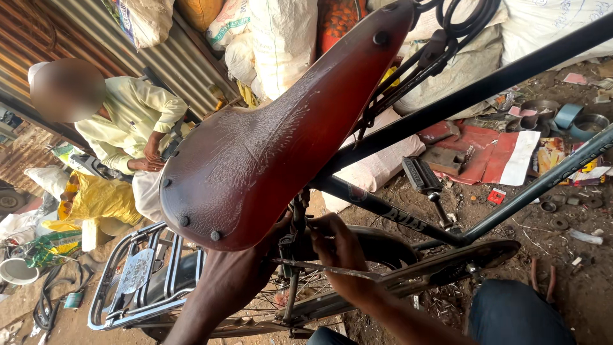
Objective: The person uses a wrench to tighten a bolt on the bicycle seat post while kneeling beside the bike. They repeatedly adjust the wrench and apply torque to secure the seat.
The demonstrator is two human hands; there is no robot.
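A worn brown leather bicycle saddle [268, 140] fills the middle of the head view, above the black bicycle frame [447, 102]. My left hand [239, 271] reaches up under the saddle's rear, fingers curled near the seat post and its clamp [295, 246]. My right hand [338, 252] is closed on a thin metal tool or rod [319, 268] lying across just below the clamp. What my left fingers grip is hidden by the saddle.
A chrome rear carrier [137, 275] sits at lower left. A person in a pale yellow shirt [128, 121] sits behind. Sacks [281, 38], a pedal [421, 176], red sheets [485, 153] and scattered parts lie on the dirt. My knee [517, 313] shows at lower right.
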